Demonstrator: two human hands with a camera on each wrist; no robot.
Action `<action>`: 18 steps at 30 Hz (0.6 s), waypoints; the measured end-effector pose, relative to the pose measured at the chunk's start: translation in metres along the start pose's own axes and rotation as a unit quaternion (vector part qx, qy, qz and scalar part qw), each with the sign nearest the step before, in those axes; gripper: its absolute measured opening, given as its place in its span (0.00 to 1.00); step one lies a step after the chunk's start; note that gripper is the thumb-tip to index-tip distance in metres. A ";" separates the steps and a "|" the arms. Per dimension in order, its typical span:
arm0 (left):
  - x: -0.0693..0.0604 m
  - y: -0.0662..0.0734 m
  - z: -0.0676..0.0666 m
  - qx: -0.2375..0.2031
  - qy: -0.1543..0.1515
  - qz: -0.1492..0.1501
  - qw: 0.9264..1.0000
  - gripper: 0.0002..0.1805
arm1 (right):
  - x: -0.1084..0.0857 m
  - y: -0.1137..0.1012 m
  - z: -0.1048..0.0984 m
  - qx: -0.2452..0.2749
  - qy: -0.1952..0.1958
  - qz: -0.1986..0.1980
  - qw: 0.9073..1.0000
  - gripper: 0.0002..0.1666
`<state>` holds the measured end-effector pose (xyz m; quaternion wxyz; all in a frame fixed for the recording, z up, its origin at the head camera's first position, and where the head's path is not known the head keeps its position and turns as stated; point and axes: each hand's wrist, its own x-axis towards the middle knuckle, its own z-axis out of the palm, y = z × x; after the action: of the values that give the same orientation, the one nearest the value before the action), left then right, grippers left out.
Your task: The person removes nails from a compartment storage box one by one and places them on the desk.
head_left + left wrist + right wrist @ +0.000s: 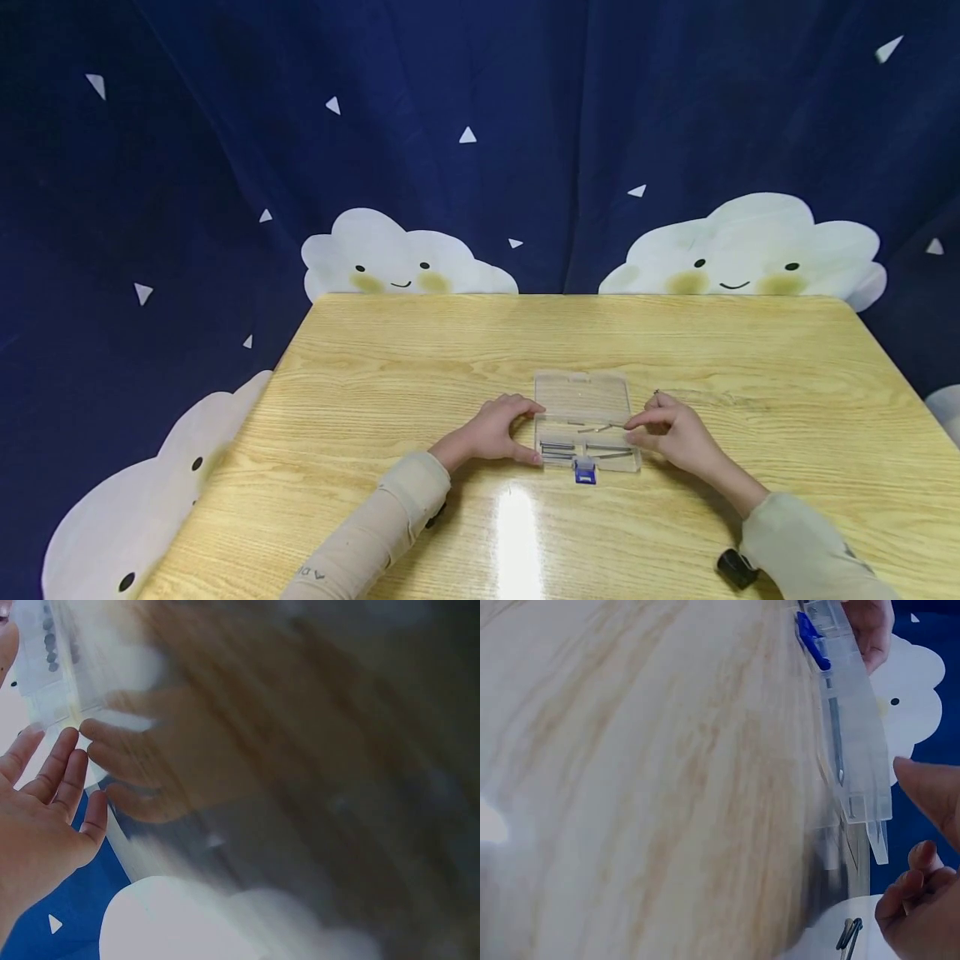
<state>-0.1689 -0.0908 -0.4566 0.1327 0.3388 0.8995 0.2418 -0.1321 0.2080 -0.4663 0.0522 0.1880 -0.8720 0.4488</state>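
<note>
Worktop (397, 350): light wood grain, glossy — bright reflection (517, 542) on near side. Behind: dark blue curtain (525, 75) — white triangles (468, 136), smiling clouds (753, 237).

Navy curtain (525, 75) with white clouds (757, 229) (two with faint yellow cheeks) behind a wooden table (405, 358).

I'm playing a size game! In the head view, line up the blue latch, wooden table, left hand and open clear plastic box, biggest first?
1. Wooden table
2. Open clear plastic box
3. Left hand
4. Blue latch
</note>
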 end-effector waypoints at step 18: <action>0.000 -0.001 0.001 0.004 0.005 0.004 1.000 0.39 | 0.008 0.000 0.018 -0.021 -0.029 -0.185 0.982 0.13</action>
<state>-0.1694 -0.0909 -0.4586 0.1258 0.3415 0.8999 0.2403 -0.1384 0.1912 -0.4751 0.1133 0.3581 -0.8324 0.4076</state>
